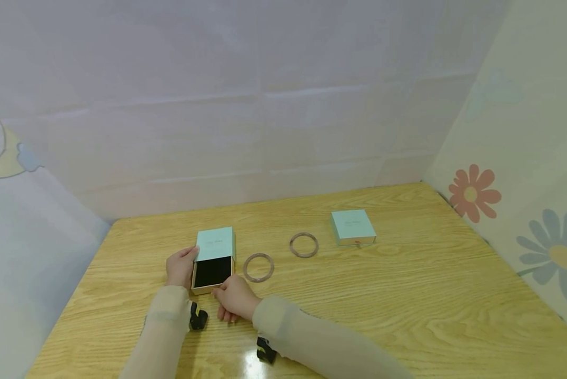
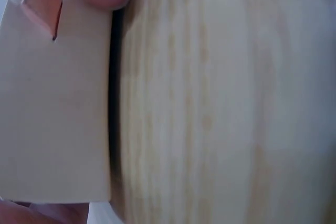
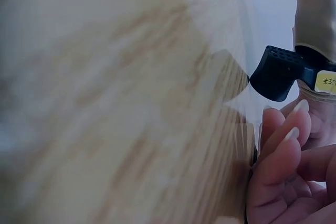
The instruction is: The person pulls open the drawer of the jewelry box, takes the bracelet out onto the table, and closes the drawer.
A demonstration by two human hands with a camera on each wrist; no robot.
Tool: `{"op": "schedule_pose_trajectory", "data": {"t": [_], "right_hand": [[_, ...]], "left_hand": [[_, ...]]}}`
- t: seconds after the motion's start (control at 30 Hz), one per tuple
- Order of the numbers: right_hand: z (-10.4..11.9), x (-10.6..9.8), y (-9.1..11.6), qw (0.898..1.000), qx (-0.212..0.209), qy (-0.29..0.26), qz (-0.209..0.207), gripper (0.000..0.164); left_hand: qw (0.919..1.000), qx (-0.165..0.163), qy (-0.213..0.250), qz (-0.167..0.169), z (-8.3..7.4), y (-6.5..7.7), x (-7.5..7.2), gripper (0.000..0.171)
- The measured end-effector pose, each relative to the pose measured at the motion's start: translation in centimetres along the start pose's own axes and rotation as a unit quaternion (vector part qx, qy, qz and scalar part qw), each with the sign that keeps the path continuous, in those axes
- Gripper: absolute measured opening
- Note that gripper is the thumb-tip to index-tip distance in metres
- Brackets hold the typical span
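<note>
A light-blue drawer-style gift box stands at the left of the table, its drawer pulled partly out and showing a black lining. My left hand grips the box along its left side. At the drawer's front, my right hand pinches a small orange ribbon tab, which the left wrist view shows on the pale drawer front. The right hand's other fingers are loosely curled. Just right of the box lies a pale purplish bangle.
A second similar bangle lies farther right. Beyond it sits another light-blue box, closed, with a small tab at its front. The wooden table meets fabric-covered walls at the back and sides.
</note>
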State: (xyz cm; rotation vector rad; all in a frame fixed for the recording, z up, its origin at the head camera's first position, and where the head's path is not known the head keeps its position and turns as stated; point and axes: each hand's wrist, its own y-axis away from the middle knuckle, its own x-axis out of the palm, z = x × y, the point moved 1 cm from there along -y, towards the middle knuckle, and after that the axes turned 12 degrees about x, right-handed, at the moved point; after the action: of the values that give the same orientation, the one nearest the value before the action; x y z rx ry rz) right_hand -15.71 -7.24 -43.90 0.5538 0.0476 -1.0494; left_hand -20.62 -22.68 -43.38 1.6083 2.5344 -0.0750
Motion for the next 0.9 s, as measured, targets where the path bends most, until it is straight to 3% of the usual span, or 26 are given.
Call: {"op": "schedule_pose_trajectory", "data": {"t": [0.9], "right_hand": [[0.34, 0.55, 0.02, 0.999, 0.015, -0.036, -0.005, 0.04]], "left_hand": [[0.9999, -0.004, -0.001, 0.011, -0.15, 0.06, -0.14, 0.044]]}}
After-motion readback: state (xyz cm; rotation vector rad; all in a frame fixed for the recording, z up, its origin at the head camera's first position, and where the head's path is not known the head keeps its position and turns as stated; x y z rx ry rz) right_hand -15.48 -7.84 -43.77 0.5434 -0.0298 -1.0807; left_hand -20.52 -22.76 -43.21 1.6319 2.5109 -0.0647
